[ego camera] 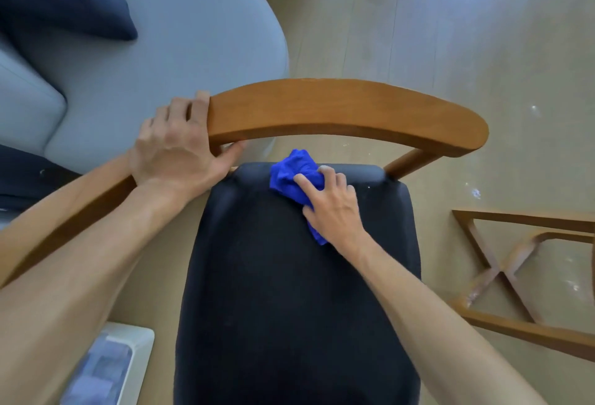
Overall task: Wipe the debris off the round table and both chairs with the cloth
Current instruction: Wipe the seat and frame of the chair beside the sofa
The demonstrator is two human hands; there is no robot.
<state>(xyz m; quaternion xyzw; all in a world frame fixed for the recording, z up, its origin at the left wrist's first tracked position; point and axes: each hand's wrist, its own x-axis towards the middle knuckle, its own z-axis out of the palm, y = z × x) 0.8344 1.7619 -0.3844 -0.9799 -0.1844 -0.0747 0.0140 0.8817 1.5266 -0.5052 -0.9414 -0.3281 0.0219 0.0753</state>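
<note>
Beige floor [450,34], grey sofa [180,50] behind dark chair seat [289,292].
Your right hand [331,208] grips crumpled blue cloth [289,176] on it; left hand [177,147] clasps wooden backrest [338,111].

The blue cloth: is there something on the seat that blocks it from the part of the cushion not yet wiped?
Nothing visible does. The right hand presses the blue cloth near the back edge of the dark seat cushion. The left hand grips the wooden backrest, off the cushion.

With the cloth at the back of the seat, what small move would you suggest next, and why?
Probably sweep the blue cloth sideways toward the pale specks near the seat's back right corner; the right hand grips it just beside them, while the left hand steadies the backrest.
</note>
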